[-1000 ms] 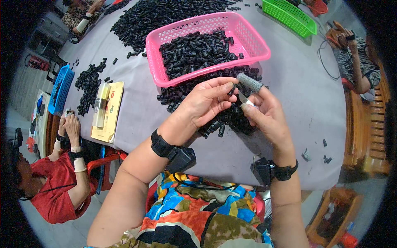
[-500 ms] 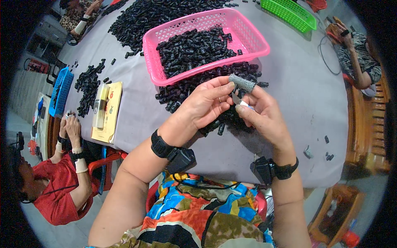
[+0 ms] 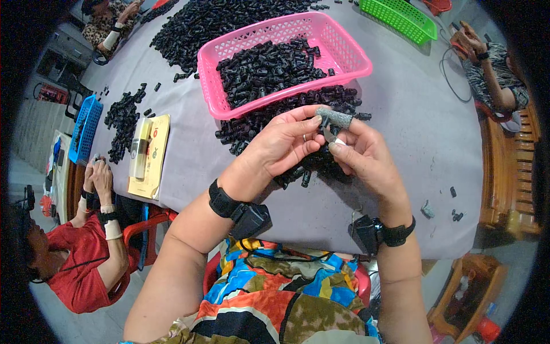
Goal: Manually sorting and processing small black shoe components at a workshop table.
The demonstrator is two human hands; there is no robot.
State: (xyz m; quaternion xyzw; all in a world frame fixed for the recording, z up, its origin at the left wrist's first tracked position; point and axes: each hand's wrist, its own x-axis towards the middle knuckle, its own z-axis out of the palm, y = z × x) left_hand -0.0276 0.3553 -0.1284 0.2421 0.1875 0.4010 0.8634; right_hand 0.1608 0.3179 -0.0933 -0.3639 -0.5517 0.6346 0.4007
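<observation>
My left hand is closed, pinching a small black plastic part between thumb and index finger; most of that part is hidden. In my right hand is a small knife, its short blade pointing toward the pinched part and its white handle mostly covered by the fingers. A grey textured finger sleeve covers my right index finger. Both hands are close together above a pile of black plastic parts, just in front of a pink basket filled with the same kind of parts.
A large heap of black parts lies behind the basket. A yellow booklet with a clear tube is at left, near a blue basket. A green basket stands far right. Other people sit around the table.
Both hands stay nearly in place, with the knife and black part still close together. The co-worker at far right has shifted their hands slightly.
</observation>
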